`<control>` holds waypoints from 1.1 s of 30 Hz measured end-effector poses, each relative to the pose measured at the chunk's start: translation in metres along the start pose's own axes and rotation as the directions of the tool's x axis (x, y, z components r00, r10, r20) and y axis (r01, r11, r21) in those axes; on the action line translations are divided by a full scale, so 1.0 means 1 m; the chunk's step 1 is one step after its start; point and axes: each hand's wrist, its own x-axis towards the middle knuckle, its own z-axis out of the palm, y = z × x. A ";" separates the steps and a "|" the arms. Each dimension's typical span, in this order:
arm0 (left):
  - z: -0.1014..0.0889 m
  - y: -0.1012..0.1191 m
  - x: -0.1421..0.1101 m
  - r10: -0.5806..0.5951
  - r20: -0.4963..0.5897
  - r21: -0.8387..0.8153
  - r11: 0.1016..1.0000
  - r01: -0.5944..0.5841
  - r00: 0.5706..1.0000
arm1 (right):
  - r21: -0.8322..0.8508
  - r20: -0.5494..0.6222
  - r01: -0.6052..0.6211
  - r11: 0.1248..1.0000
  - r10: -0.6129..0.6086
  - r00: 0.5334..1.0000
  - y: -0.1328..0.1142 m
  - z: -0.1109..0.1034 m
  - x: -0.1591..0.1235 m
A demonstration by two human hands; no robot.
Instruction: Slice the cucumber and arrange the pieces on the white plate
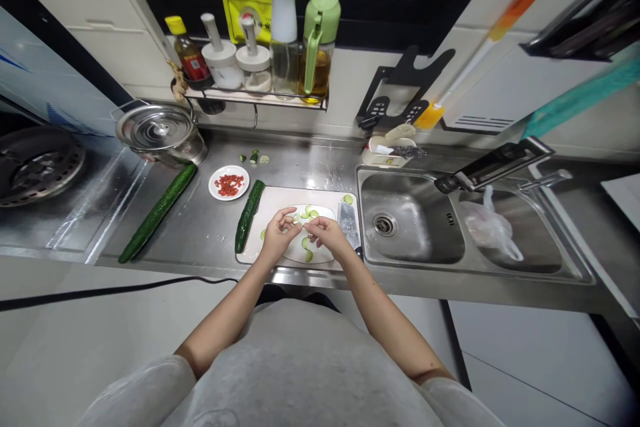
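My left hand (pixel 281 232) and my right hand (pixel 325 235) meet above a white plate (pixel 323 255), both with fingertips pinched together. Between them is a small pale piece that looks like a cucumber slice (pixel 301 219), partly hidden by the fingers. More curved cucumber slices (pixel 308 255) lie on the plate. The plate rests on a white cutting board (pixel 280 195). A partly cut cucumber (pixel 249 217) lies along the board's left edge. At the right side of the board is a knife (pixel 349 221) with a broad blade; one slice (pixel 348 199) is just above it.
Left of the board are a saucer (pixel 229 195) of chopped red pieces and a whole cucumber (pixel 159 213). Cucumber ends (pixel 254 156) lie behind. A lidded steel pot (pixel 163 133) stands back left. On the right is a double sink (pixel 415 213) with a plastic bag (pixel 493 227).
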 end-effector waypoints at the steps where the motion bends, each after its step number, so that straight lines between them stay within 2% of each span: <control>1: 0.000 -0.003 -0.001 -0.019 -0.005 0.007 1.000 0.019 1.000 | -0.031 -0.003 -0.016 0.999 0.016 1.000 0.002 -0.002 0.000; 6: -0.003 -0.021 -0.010 -0.104 -0.044 0.206 0.972 0.110 0.994 | -0.253 0.016 -0.052 0.966 0.058 0.998 0.023 -0.010 0.003; 10: -0.002 -0.028 -0.018 -0.157 -0.027 0.464 0.873 0.151 0.987 | -0.412 0.017 0.003 0.911 0.004 1.000 0.041 -0.012 0.007; 14: 0.002 -0.031 -0.022 -0.138 -0.010 0.635 0.764 0.112 0.990 | -0.627 -0.018 0.030 0.778 -0.052 0.998 0.048 -0.011 0.008; 17: 0.005 -0.034 -0.024 -0.135 0.018 0.739 0.669 0.077 0.991 | -0.729 -0.014 0.022 0.684 -0.046 0.999 0.048 -0.008 0.006; 25: 0.012 -0.042 -0.025 -0.122 0.040 0.829 0.559 0.035 0.992 | -0.858 -0.035 -0.026 0.512 -0.008 0.999 0.045 0.000 0.004; 30: 0.012 -0.046 -0.025 -0.082 0.083 0.870 0.493 -0.032 0.993 | -0.887 -0.032 -0.025 0.461 -0.008 0.999 0.045 0.000 0.003; 33: 0.012 -0.048 -0.024 -0.066 0.085 0.864 0.502 -0.040 0.994 | -0.896 -0.029 -0.026 0.443 -0.001 1.000 0.043 0.001 0.002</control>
